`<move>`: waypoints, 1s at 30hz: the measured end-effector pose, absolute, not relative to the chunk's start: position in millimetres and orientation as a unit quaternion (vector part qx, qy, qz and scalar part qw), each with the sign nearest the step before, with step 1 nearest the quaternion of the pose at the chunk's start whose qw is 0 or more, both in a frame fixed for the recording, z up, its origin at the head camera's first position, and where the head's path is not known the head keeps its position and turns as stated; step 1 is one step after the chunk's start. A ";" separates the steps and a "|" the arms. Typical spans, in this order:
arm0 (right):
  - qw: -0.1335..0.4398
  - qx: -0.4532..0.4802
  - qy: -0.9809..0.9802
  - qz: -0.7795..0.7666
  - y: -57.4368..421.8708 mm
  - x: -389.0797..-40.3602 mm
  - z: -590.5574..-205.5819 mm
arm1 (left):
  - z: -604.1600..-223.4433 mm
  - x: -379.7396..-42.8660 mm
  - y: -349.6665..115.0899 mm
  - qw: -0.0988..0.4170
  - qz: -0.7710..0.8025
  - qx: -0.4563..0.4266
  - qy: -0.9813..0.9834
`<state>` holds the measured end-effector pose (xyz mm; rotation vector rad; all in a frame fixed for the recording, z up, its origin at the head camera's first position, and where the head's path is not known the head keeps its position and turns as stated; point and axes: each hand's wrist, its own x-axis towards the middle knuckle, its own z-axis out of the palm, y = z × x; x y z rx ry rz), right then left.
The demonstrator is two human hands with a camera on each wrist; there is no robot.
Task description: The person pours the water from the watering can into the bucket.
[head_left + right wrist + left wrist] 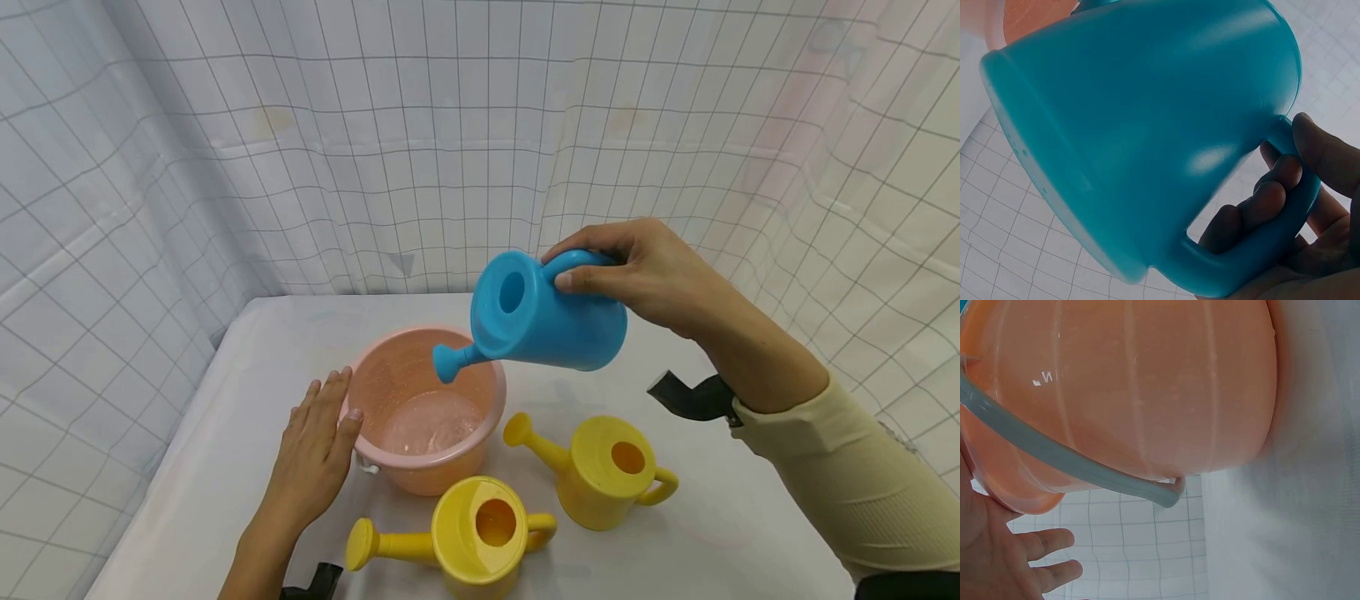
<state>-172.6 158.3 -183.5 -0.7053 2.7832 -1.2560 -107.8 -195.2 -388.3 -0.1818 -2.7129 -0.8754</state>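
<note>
My right hand (637, 271) grips the handle of a blue watering can (555, 325), its fingers curled through the handle loop in the right wrist view. The can is tipped to the left, with its spout over a pink bucket (491, 408). Rippled water (431, 423) lies in the bottom of the bucket. At the bucket's left rim, my left hand (318, 450) rests with its fingers straight. A pale handle (1072, 459) hangs against the bucket's side in the left wrist view.
Two yellow watering cans stand in front on the white-covered table (720, 492): one near can (468, 575) close below the bucket, another can (592, 492) to its right. Both spouts point left. White gridded curtains (450, 167) enclose the back and sides.
</note>
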 end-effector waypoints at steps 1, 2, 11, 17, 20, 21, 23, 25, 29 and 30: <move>0.004 -0.225 0.888 -0.400 158.0 -172.3 -183.2 | -388.3 -107.8 -195.2 0.142 -0.303 -0.063 -0.940; 0.004 -0.226 0.888 -0.400 157.5 -171.9 -183.0 | -388.2 -107.8 -195.2 0.142 -0.303 -0.063 -0.940; 0.009 -0.223 0.888 -0.402 155.9 -168.1 -180.0 | -387.9 -107.7 -194.9 0.138 -0.303 -0.063 -0.941; 0.009 -0.225 0.888 -0.401 155.6 -168.1 -179.9 | -387.7 -108.0 -195.3 0.140 -0.303 -0.065 -0.940; 0.009 -0.226 0.888 -0.400 155.5 -168.9 -180.4 | -387.5 -107.8 -195.3 0.140 -0.304 -0.065 -0.940; 0.010 -0.226 0.888 -0.400 155.7 -169.3 -180.6 | -387.5 -107.8 -195.3 0.139 -0.305 -0.064 -0.940; 0.010 -0.226 0.889 -0.397 156.2 -169.8 -180.7 | -387.4 -107.7 -195.2 0.138 -0.305 -0.064 -0.940; 0.010 -0.227 0.889 -0.397 156.6 -170.1 -180.7 | -387.3 -107.6 -195.2 0.138 -0.306 -0.064 -0.940; 0.011 -0.229 0.889 -0.396 157.2 -171.0 -180.9 | -387.5 -107.5 -195.3 0.139 -0.306 -0.063 -0.940; 0.011 -0.229 0.889 -0.396 157.2 -171.1 -181.0 | -387.6 -107.5 -195.3 0.138 -0.306 -0.064 -0.940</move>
